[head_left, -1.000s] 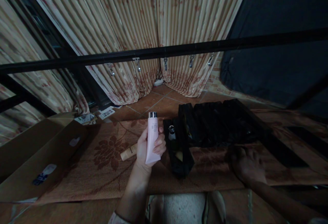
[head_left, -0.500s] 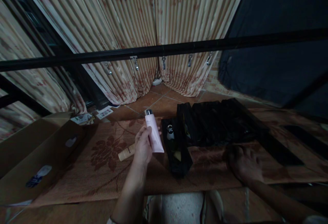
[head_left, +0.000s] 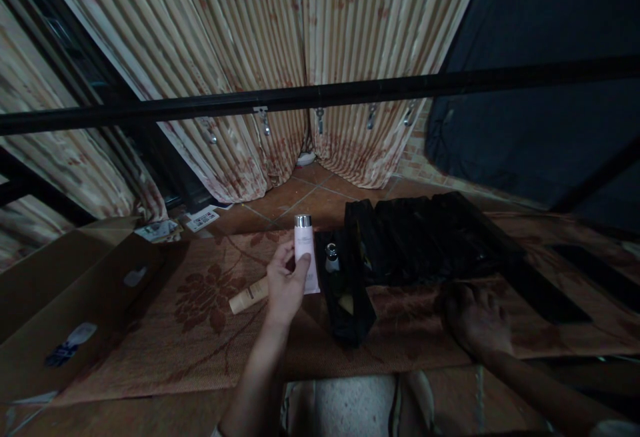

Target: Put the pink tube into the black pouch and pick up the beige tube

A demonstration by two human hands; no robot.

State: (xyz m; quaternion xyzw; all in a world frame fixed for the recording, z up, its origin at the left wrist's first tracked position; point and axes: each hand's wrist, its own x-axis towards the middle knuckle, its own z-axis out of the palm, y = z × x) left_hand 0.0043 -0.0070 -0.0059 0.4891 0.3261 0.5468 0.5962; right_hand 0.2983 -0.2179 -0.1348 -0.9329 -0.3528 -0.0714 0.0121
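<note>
My left hand (head_left: pixel 286 283) grips a pale pink squeeze tube (head_left: pixel 306 257) with a silver cap, held upright with the cap at the top. Under and beside that hand lies a tan tube (head_left: pixel 247 295), partly hidden by it. Just right of the pink tube is a black fabric pouch (head_left: pixel 350 327), open at the top, with a silver-topped bottle (head_left: pixel 332 258) and a pale yellowish item inside. My right hand (head_left: pixel 477 320) rests in dim light on the patterned cloth, fingers slightly bent and apart, with nothing visible in it.
A black organizer with several compartments (head_left: pixel 415 240) adjoins the pouch, and a dark strap (head_left: pixel 550 300) extends from it. An open cardboard box (head_left: pixel 65 317) stands at left. A black bar (head_left: pixel 280 100) with hooks crosses in front of the curtains (head_left: pixel 240 30). Papers (head_left: pixel 203 218) lie behind.
The pink tube has turned from a leftward lean to nearly upright, with printing now showing on its front. My left hand shifted slightly right. My right hand stayed still.
</note>
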